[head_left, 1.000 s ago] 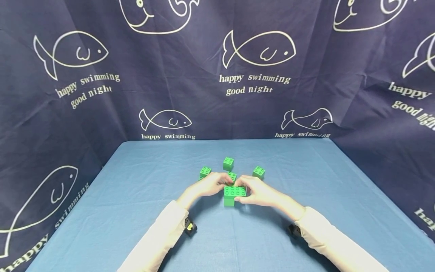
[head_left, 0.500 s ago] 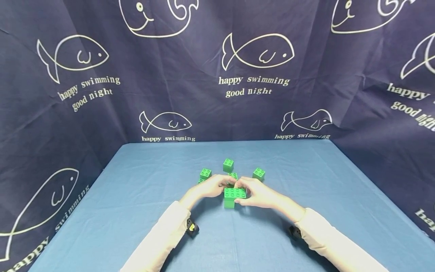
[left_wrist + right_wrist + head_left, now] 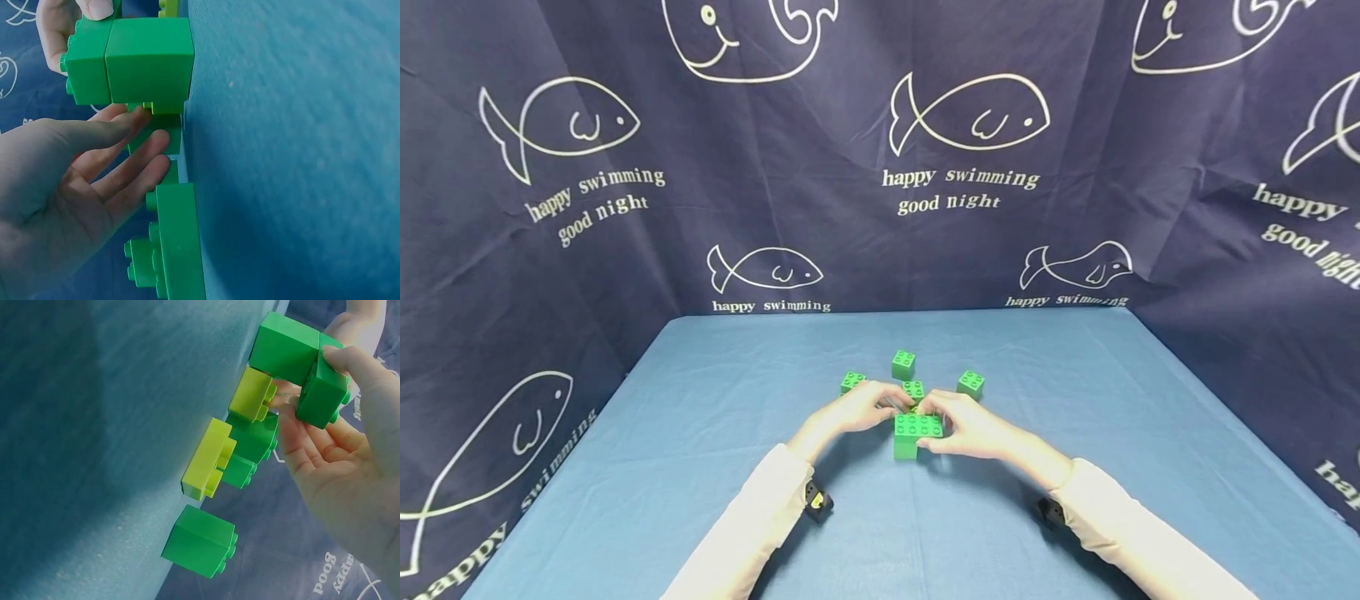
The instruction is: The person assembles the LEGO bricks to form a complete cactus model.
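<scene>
My right hand (image 3: 973, 425) grips a pair of joined green toy bricks (image 3: 918, 426), a wide studded one on top of a narrower one. The thumb and fingers pinch the upper brick (image 3: 324, 394), while the lower brick (image 3: 284, 347) sits under its left end. Just behind and left of this pair is my left hand (image 3: 859, 408), its fingers extended and apparently holding nothing. Its fingertips come close to a yellow-green brick (image 3: 252, 394); whether they touch it cannot be told. Another yellow-green brick (image 3: 206, 461) lies nearby, mostly hidden by the hands in the head view.
Small green bricks stand beyond the hands: one at the back (image 3: 904, 365), one to the right (image 3: 971, 382), one centrally (image 3: 913, 389), one by the left hand (image 3: 852, 382). A longer green brick (image 3: 181, 244) lies below the left hand. Blue cloth (image 3: 880, 533) covers the table.
My left hand moved right until its fingers met the right hand's fingertips, then drew back left, uncovering a yellow-green spot. The right hand and its bricks stayed nearly still.
</scene>
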### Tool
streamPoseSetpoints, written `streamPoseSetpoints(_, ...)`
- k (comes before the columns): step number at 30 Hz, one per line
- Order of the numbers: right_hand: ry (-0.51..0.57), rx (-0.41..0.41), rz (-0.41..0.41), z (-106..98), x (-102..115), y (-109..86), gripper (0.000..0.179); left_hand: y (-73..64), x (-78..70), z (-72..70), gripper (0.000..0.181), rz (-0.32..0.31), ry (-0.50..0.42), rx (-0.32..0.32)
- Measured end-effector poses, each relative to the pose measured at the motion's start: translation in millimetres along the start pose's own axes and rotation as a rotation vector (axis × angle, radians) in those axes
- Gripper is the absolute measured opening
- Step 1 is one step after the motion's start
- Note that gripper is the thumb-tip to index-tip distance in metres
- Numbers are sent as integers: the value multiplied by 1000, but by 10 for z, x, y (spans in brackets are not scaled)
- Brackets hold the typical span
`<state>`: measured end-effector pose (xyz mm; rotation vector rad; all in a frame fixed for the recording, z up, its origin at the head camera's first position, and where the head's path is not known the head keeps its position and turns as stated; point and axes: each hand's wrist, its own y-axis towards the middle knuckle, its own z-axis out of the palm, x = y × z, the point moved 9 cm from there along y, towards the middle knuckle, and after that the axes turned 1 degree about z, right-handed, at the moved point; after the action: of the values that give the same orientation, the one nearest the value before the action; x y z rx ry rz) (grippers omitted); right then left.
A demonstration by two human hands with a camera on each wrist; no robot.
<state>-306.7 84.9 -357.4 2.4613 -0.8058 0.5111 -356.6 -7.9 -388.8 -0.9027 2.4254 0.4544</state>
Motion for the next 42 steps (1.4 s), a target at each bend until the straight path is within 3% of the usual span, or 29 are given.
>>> streamPoseSetpoints(5,-1,-12,-10,-19,8,9,26,15,21,1,28,3,19,-3)
streamPoseSetpoints(15,8,-7,-2,-10,18,0,25,68,-28,80,49,44,-10,25)
streamPoseSetpoints(20,15,-2,0,0,13,0,25,66,-23,70,42,52,27,17)
streamPoseSetpoints(26,8,-4,9,-1,5,6,25,71,53,31,33,11,14,-23)
streamPoseSetpoints(42,14,-2,25,10,-30,2,24,15,139,-56,35,-53,-33,-102)
